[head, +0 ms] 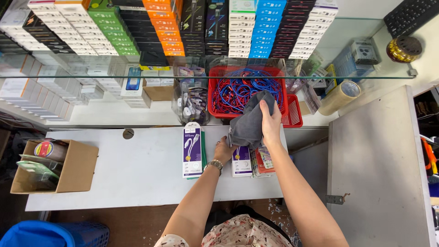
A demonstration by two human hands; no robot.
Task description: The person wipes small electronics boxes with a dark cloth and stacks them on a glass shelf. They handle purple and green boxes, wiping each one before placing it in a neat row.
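Right hand grip: the right hand [270, 122] is closed around the top of a grey cloth [250, 123], fingers curled over the bunched upper edge, thumb side toward the body

Cloth position: it hangs down from that fist, its long axis running from the red basket [215, 98] toward the person, its lower end touching the white counter [137, 164] just above the purple packets [241, 161]

Left hand grip: the left hand [223, 150] lies low on the counter, fingers loosely bent and partly hidden under the hanging cloth; whether they pinch the cloth's lower edge or a packet cannot be told

Watch: a metal wristwatch [215, 164] sits on the left wrist, just behind that hand

Which hand is nearer: the left hand is touching or just beside the purple packets and the small stack of red and green packets [264, 160]; the right hand is above them, nearer the basket

Direction from the grip: the packets lie straight below the right fist, toward the person; the basket of blue and red cables [238, 89] lies just beyond it, away from the person

Boxed cable: a tall white and purple cable box [192, 150] lies flat on the counter to the left of the left hand, near but apart, long axis pointing away from the person

Further out: a cardboard box [75, 169] sits at the counter's far left, a roll of tape [339, 97] to the right of the basket, and stacked coloured boxes [173, 27] fill the glass shelf above
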